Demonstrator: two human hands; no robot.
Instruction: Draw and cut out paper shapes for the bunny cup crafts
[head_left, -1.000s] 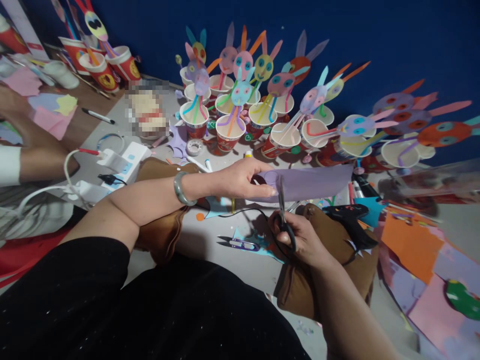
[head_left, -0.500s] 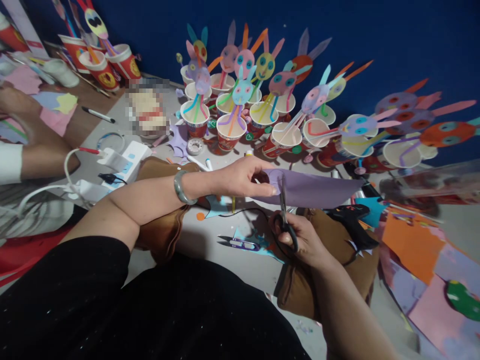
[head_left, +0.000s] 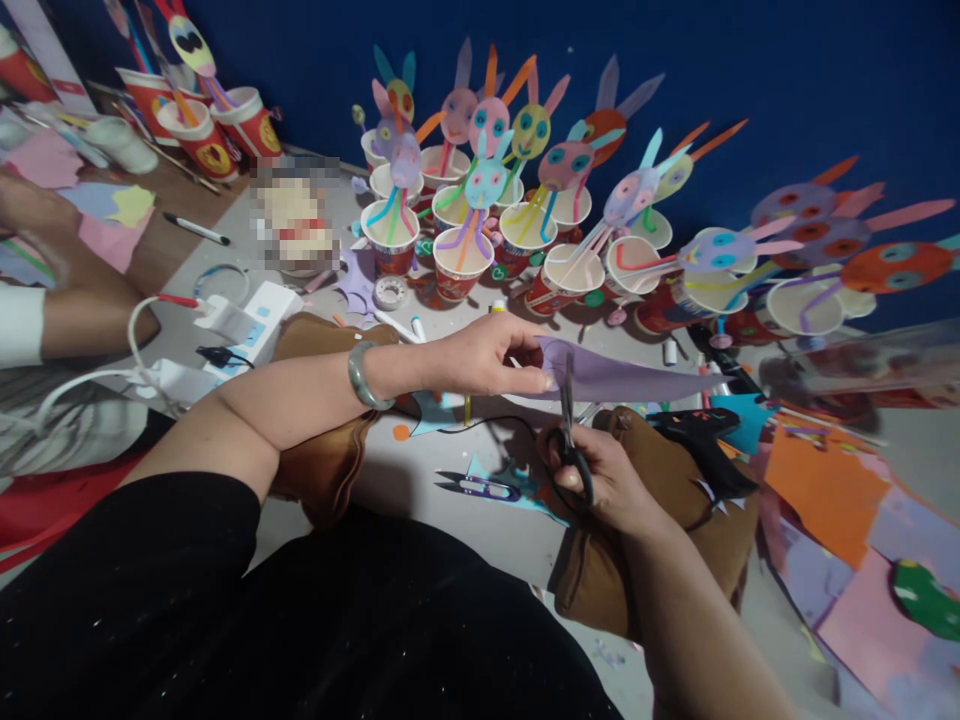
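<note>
Paper [head_left: 626, 382] (purple) extends from left hand [head_left: 491, 357] past scissors [head_left: 568, 405] in right hand [head_left: 609, 480].

downward-forward view from the head

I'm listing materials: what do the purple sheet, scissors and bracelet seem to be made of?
Purple sheet: probably matte paper or thin card, as it bows softly without gloss.
Scissors: thin grey blades that look like metal, and smooth dark handles, likely plastic.
Bracelet: smooth and grey-green with a bright highlight, so perhaps polished stone or glass.
</note>
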